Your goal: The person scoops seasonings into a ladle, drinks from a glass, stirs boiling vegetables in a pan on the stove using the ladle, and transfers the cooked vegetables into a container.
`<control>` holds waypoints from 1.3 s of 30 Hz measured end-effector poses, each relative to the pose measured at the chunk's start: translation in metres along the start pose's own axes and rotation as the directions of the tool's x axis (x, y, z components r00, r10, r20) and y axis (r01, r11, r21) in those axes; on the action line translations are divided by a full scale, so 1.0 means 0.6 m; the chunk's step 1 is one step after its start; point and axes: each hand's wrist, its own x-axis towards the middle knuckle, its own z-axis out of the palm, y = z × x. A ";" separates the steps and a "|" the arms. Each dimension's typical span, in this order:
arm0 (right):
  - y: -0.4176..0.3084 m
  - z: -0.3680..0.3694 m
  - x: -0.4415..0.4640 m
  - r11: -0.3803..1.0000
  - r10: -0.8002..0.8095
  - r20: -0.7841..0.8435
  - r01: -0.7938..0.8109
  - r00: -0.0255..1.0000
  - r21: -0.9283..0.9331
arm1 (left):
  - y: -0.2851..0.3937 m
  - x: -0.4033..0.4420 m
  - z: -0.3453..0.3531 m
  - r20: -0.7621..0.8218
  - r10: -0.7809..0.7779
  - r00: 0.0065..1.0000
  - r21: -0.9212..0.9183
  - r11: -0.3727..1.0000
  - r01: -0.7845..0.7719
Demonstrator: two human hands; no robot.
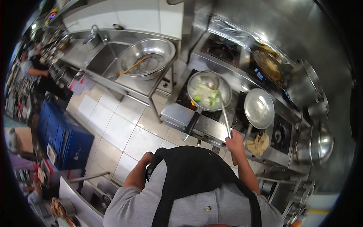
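Note:
My right hand (235, 143) is closed round the long metal handle of a ladle (224, 113), whose bowl lies in the frying pan at the far end. That frying pan (229, 87) sits on a burner with a bit of orange flame at its edge. Pale liquid and green vegetable pieces (211, 99) fill it. Its black handle (192, 124) points toward me, with no hand on it. My left hand (148, 157) hangs low beside my black apron, its fingers mostly hidden. Right of the frying pan rests a shiny metal pan (259, 109), with a crumpled tan cloth (258, 144) near its handle.
Large pots (302, 85) and a dark, oily pan (269, 66) stand behind and right of the burners. Left are a steel sink (107, 56) and a wide metal basin (164, 56) holding a wooden-handled tool. A blue bin (64, 132) stands on the tiled floor; another person (38, 72) is far left.

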 end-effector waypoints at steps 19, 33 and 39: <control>-0.005 -0.028 -0.006 0.728 0.067 0.216 -0.196 0.974 0.657 | 0.109 -0.053 -0.008 0.011 -0.461 0.887 -0.406 0.809 0.425; 0.089 -0.040 0.038 0.699 -0.101 0.328 -0.168 0.939 0.695 | 0.199 -0.138 0.133 0.158 -0.553 0.818 -0.196 0.794 0.575; 0.090 -0.082 0.008 0.736 -0.048 0.243 -0.130 0.969 0.665 | 0.216 -0.087 0.112 0.000 -0.448 0.894 -0.181 0.879 0.441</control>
